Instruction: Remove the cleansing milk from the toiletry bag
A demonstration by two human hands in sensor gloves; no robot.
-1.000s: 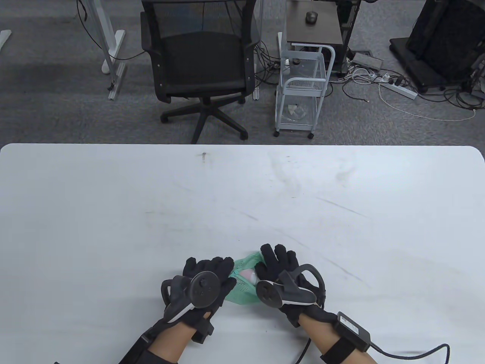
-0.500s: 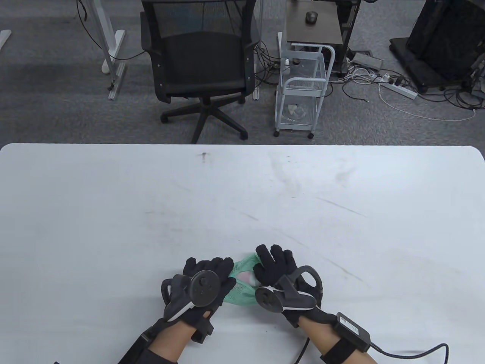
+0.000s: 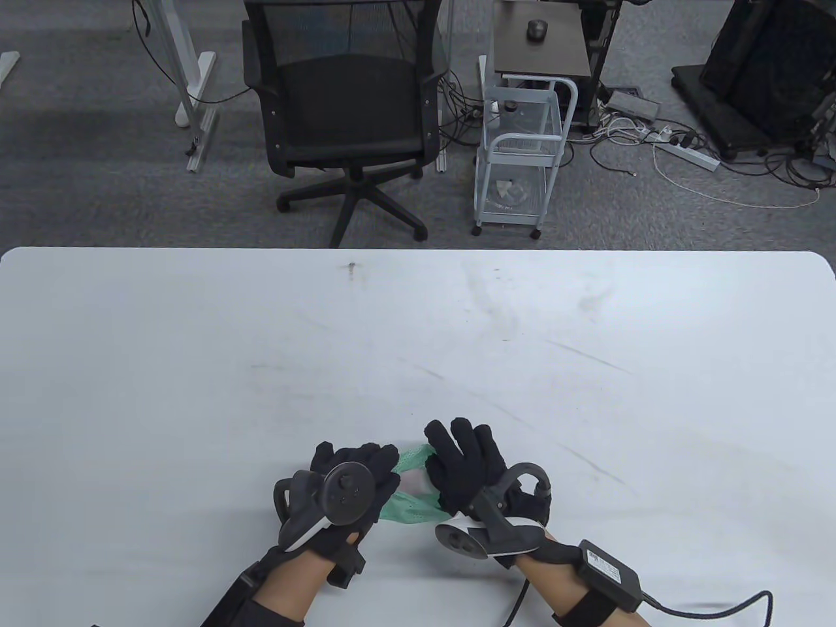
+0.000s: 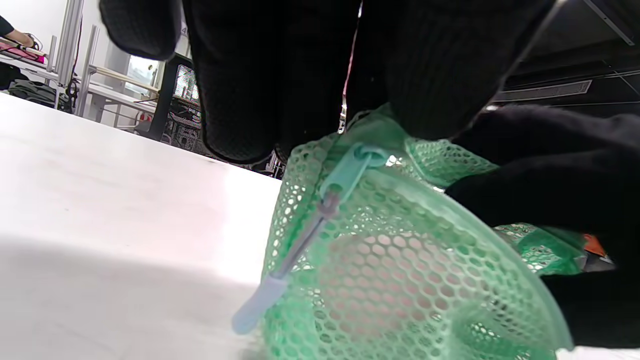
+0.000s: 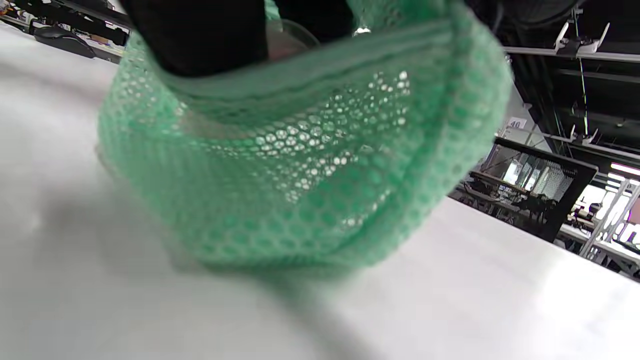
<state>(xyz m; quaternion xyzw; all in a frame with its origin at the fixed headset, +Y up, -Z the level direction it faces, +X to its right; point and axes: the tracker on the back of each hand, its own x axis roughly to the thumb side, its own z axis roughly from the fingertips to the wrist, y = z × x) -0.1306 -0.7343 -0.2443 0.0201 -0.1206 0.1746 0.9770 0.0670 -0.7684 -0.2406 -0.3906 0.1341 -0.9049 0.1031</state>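
On the scuffed white table (image 3: pixel 457 326), both gloved hands grip the green mesh toiletry bag (image 3: pixel 408 513): left hand (image 3: pixel 346 486) pinching its rim, right hand (image 3: pixel 467 467) fingers inside. An office chair (image 3: pixel 346 111) stands behind.

Green mesh toiletry bag (image 3: pixel 408 513) lying near the bench's (image 3: pixel 196 366) near edge, about mid-width, crumpled, mouth pulled open. Pale blue zipper slider with long pull (image 4: pixel 305 235) hanging down one end. Cleansing milk (image 3: pixel 415 482) inside: whitish-pink shape showing in the open mouth and through the netting, details unclear.
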